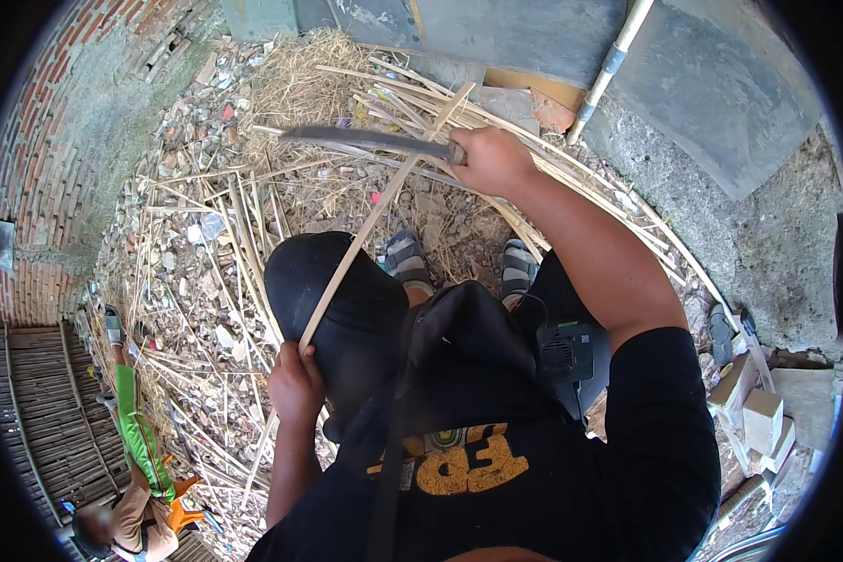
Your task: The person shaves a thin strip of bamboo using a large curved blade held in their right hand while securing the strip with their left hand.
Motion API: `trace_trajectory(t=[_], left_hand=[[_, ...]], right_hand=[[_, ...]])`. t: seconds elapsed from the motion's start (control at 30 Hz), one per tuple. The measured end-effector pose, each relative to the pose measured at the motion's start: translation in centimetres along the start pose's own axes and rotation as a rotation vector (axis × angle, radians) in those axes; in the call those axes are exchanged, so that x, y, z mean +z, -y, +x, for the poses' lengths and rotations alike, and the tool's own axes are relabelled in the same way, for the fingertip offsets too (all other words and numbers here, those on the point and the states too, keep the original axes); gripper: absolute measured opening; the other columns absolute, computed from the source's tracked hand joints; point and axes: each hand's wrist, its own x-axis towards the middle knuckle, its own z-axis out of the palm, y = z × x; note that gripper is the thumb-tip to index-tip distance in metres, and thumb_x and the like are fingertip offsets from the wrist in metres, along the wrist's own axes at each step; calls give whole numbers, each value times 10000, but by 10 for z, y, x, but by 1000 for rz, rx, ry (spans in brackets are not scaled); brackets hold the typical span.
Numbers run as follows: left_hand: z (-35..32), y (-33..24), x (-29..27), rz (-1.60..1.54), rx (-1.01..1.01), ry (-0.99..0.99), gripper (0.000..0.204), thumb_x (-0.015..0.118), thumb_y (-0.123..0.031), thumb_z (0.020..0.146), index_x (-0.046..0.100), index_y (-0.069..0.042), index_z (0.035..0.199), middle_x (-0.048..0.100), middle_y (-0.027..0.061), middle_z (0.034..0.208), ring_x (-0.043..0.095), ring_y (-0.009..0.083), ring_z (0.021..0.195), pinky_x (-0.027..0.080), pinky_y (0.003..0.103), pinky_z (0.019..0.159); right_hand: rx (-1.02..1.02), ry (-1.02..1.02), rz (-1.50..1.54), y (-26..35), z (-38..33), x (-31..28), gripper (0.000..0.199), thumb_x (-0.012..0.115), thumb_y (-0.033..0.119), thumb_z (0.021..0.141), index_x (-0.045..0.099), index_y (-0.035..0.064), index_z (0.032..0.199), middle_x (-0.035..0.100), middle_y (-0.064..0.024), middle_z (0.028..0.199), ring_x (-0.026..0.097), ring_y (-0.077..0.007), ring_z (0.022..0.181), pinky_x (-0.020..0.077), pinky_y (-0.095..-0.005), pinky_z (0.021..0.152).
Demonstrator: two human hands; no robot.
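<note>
My left hand [295, 382], low beside my left knee, is closed round the near part of a long, flat bamboo strip [361, 239]. The strip slants up and to the right past the knee, its far end over the pile of strips. Farther out, my right hand [494, 161] grips a machete [365, 140] by its handle. The dark blade points left and crosses the strip near its far end. Whether blade and strip touch, I cannot tell.
Long bamboo strips [571, 169] lie ahead and to the right, near dry straw [304, 80]. Rubble and more strips cover the ground at left. A pole [612, 66] leans on the wall. Another person [126, 525] sits at the lower left; wooden blocks [763, 419] lie at right.
</note>
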Motion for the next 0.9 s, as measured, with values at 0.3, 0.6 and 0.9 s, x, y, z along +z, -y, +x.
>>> trace_trajectory(t=[0.3, 0.6, 0.9], left_hand=[[5, -3, -4, -39, -7, 35, 225, 583, -254, 1008, 534, -47, 936, 632, 245, 717, 620, 478, 637, 458, 557, 549], [10, -3, -7, -125, -5, 70, 237, 580, -248, 1009, 522, -39, 911, 620, 256, 695, 612, 487, 643, 445, 561, 549], [10, -1, -14, -170, -36, 152, 260, 566, -252, 1019, 509, -31, 893, 610, 258, 679, 605, 493, 645, 434, 567, 559]], right_hand=[[102, -4, 16, -17, 8, 5, 241, 671, 207, 820, 677, 128, 1048, 734, -128, 916, 714, -326, 895, 576, -480, 764], [-155, 59, 80, -2, 3, 0, 275, 708, 223, 774, 671, 88, 1011, 708, -171, 822, 698, -375, 805, 553, -494, 733], [55, -17, 78, -10, 7, 0, 334, 677, 253, 790, 690, 114, 1093, 730, -150, 903, 701, -358, 887, 569, -477, 799]])
